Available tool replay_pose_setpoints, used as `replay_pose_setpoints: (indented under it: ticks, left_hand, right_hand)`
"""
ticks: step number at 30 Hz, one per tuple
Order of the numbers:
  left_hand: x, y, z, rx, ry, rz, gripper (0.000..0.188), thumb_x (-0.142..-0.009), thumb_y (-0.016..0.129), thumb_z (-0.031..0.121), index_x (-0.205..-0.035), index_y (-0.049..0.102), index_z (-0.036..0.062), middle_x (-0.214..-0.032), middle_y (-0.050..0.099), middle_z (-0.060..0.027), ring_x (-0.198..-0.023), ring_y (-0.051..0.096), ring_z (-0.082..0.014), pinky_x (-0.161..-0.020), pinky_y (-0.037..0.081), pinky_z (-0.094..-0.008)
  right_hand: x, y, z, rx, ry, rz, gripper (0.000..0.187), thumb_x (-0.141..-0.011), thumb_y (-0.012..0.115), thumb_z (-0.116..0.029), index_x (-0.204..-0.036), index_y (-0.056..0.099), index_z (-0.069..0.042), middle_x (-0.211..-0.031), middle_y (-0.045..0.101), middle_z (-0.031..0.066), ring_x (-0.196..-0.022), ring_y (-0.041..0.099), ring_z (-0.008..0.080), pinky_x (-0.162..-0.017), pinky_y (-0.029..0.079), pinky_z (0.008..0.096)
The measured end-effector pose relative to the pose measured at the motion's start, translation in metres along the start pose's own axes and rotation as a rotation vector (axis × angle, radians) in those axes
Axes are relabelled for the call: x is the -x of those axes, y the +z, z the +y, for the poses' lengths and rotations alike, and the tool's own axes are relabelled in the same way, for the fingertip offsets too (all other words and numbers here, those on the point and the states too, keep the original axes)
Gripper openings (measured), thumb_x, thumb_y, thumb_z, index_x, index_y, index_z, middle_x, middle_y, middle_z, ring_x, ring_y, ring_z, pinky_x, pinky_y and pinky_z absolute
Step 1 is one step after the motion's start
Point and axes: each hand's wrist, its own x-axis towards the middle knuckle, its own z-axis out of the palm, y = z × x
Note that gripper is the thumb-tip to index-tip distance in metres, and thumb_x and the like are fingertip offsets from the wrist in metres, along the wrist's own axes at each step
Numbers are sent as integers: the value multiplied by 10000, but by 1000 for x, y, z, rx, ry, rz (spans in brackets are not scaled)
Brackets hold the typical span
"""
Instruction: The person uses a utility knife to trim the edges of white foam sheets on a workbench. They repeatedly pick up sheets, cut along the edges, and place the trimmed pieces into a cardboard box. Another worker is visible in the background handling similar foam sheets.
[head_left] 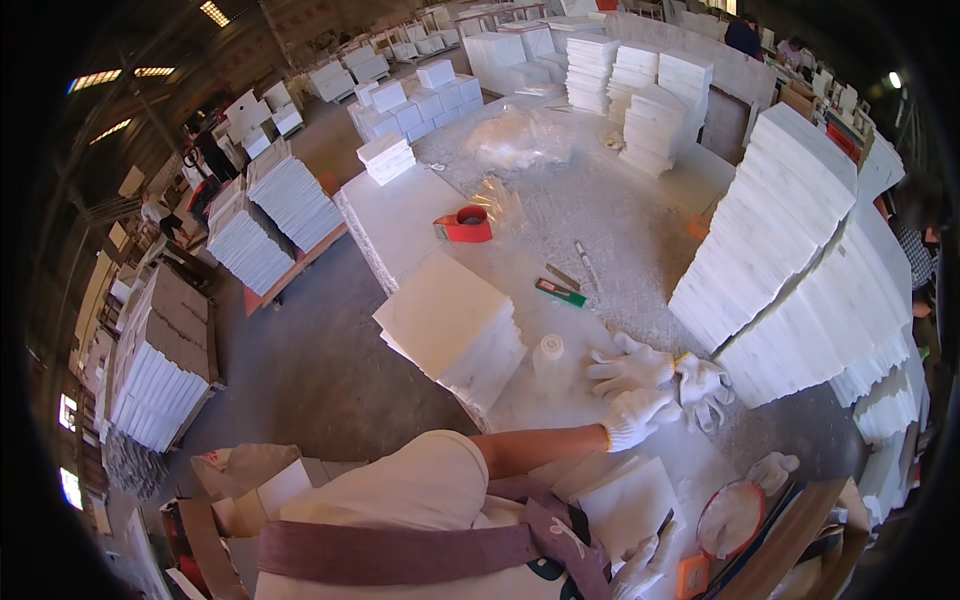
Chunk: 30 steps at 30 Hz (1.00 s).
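Observation:
My left hand (640, 416), in a white knit glove, reaches across the near part of the dusty worktable. Its fingers are curled against a pair of loose white work gloves. One glove (632, 367) lies with its fingers toward the left, the other (704, 386) hangs its fingers toward me; a yellow-edged cuff shows between them. At the lower edge, close to my body, is my right hand (645, 566), gloved and partly cut off, its fingers apart with nothing seen in them. A clear plastic bottle (550, 362) with a white cap stands left of the gloves.
A stack of white tiles (450, 325) stands on the table's left side. Beyond are a green box (560, 292), a marker-like stick (586, 265), a red tape dispenser (466, 225) and crumpled plastic (515, 138). Tall tile stacks (770, 225) rise at right; a red-rimmed round object (731, 519) lies near.

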Motion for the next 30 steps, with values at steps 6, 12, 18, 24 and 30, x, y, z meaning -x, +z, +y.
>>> replay_pose_setpoints:
  ticks: [6,12,18,24,30]
  left_hand:
    - [23,-16,-14,18,76,14,624,-786,748,151,-1353,510,48,-1284,574,-187,-1199,552,-354,-1036,428,-443]
    - [44,-54,8,14,109,5,637,-759,796,180,-1318,528,35,-1284,580,-172,-1184,551,-357,-1011,435,-441]
    - [60,-49,46,10,423,-156,728,-743,824,335,-1346,519,63,-1388,515,-172,-1308,470,-382,-1083,383,-479]
    - [34,-31,73,-113,595,-517,910,-683,820,460,-1432,450,98,-1473,429,-173,-1379,379,-389,-1154,287,-531]
    - [5,3,70,-89,532,-580,773,-742,767,471,-1376,497,121,-1406,507,-136,-1310,461,-357,-1086,381,-483]
  right_hand:
    - [3,6,-48,47,295,115,559,-994,486,-234,-1490,393,5,-682,514,-4,-550,470,78,-491,423,249]
    - [9,-16,-56,-181,401,82,625,-969,513,-101,-1526,260,25,-845,524,44,-732,555,116,-695,518,280]
    - [29,-25,-48,-429,551,49,325,-985,552,-131,-1268,532,25,-913,572,31,-789,581,117,-761,529,292]
    - [38,-23,-47,-426,549,77,234,-977,592,-134,-1156,617,14,-988,653,72,-904,626,156,-855,529,315]
    - [39,-24,-38,-191,369,115,258,-943,658,-157,-1137,646,13,-957,667,55,-901,607,128,-844,496,288]
